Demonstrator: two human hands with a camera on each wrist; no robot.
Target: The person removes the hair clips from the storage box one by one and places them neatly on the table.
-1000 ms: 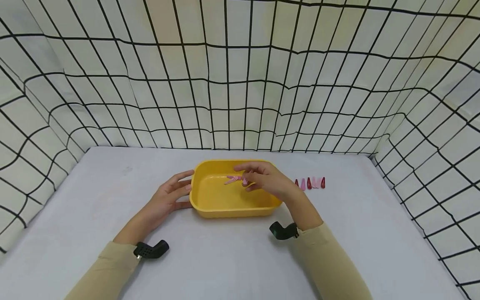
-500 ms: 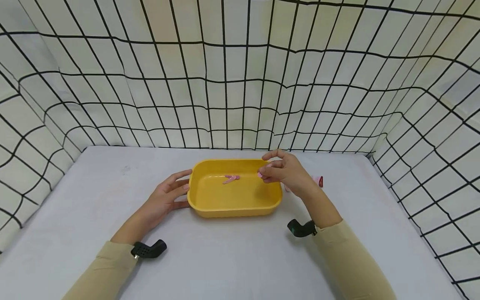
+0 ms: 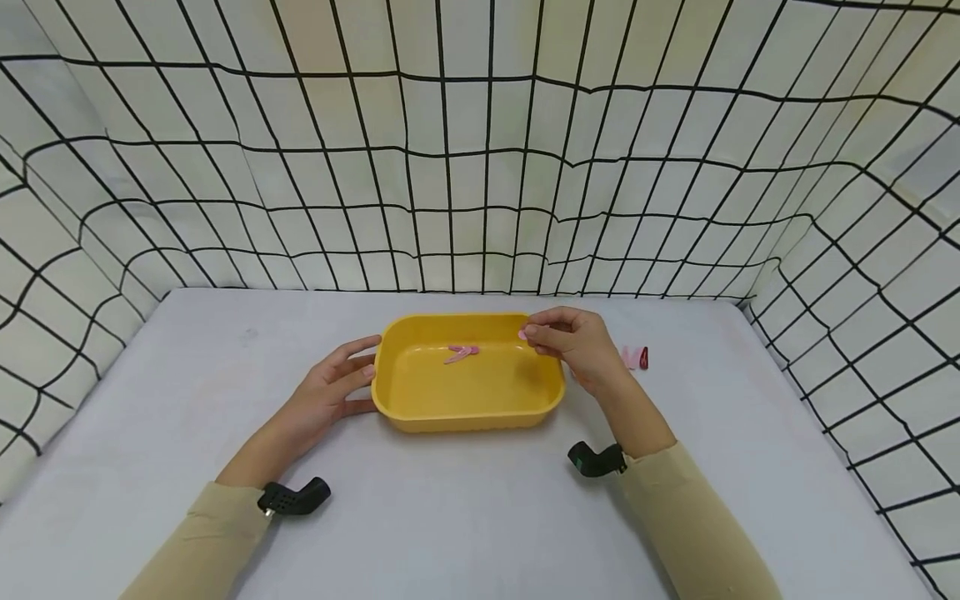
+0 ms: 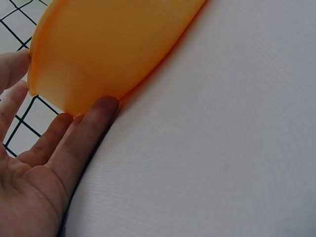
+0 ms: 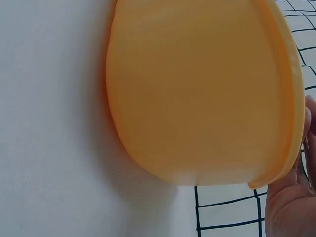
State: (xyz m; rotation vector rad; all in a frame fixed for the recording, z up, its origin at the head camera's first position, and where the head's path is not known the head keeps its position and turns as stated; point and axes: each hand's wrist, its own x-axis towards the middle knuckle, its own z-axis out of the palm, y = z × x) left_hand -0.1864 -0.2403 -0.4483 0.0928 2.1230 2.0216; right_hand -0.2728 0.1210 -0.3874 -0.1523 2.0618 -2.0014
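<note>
A yellow plastic tray (image 3: 465, 421) stands on the white table. Several small pink hair clips (image 3: 462, 353) lie together on its floor. The left hand (image 3: 330, 385) rests its extended fingers and thumb against the tray's left end; in the left wrist view the fingertips (image 4: 106, 103) meet the yellow wall. Over the right rim, the right hand (image 3: 581, 343) pinches a small pink piece, apparently a hair clip (image 3: 522, 334), between thumb and index finger. In the right wrist view only part of this hand (image 5: 291, 205) shows, beyond the tray wall, and the clip is hidden.
On the table right of the tray lie a pale pink clip (image 3: 628, 357) and a dark red clip (image 3: 643, 358), partly behind the right hand. Black grid netting (image 3: 480, 208) over white panels closes off the back and sides. A wrist camera (image 3: 596, 459) sits on each forearm.
The right hand has moved from over the tray's middle to its right rim, the small pink piece between its fingertips. Pink clips stay on the tray floor. The left hand keeps its place.
</note>
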